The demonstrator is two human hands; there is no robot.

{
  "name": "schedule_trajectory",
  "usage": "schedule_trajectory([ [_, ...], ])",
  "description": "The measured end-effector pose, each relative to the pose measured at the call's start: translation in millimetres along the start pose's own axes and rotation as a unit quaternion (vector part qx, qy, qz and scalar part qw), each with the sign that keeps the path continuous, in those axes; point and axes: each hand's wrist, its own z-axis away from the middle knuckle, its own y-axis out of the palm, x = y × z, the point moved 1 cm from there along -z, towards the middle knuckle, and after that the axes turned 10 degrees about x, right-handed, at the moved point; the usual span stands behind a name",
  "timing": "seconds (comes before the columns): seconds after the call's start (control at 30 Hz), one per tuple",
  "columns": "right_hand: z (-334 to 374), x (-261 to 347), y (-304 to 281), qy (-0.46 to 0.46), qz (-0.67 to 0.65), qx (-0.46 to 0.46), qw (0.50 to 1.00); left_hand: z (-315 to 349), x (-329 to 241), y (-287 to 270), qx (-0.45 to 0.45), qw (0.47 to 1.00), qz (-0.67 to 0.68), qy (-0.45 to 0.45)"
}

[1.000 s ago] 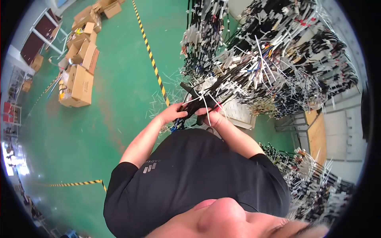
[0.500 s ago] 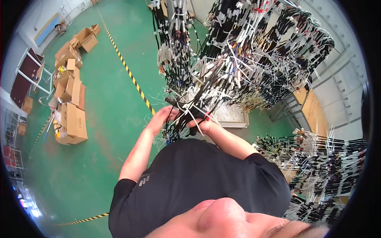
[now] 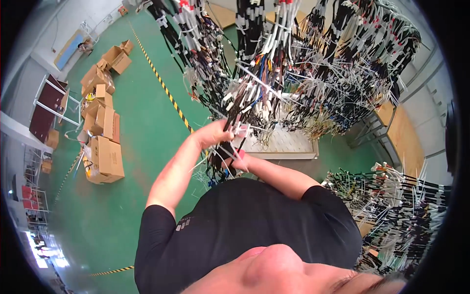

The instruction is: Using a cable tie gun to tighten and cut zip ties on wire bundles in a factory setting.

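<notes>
Long black cable bundle with white sleeves (image 3: pixel 245 98) slants down mid-view, the left hand (image 3: pixel 215 133) curled around it, the right hand (image 3: pixel 238 161) just below, its grip too hidden to tell; probably best gathered snugly, thin white plastic strips (image 3: pixel 258 79) clear of fingers

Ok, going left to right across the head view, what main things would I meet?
Brown panel → large cardboard box → long yellow-and-black floor stripe → left hand → white tray → wooden board.
</notes>
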Motion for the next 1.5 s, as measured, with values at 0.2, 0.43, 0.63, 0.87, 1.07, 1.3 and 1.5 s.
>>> schedule_trajectory([
  [0.2,28,-36,-11,0.061,-0.262,-0.015,0.963,-6,-23,52,-0.093,0.995,0.018,-0.030],
  [0.43,117,-56,-65,-0.006,-0.530,-0.229,0.817,17,-25,36,-0.073,0.987,0.144,-0.003],
  [0.63,197,14,-99,-0.091,-0.326,-0.370,0.865,11,-22,41,-0.033,0.977,0.212,0.016],
  [0.87,202,134,-127,-0.246,-0.150,-0.313,0.905,-17,-14,54,-0.072,0.978,0.196,-0.019],
  [1.07,187,175,-116,-0.198,0.091,-0.314,0.924,-34,-4,67,-0.075,0.974,0.212,0.008],
  [1.3,202,212,-146,-0.102,0.109,-0.276,0.950,-44,-1,83,-0.237,0.971,0.033,0.005],
  [1.5,218,245,-169,0.019,0.187,-0.170,0.967,-43,-6,89,-0.458,0.796,-0.395,0.017],
])
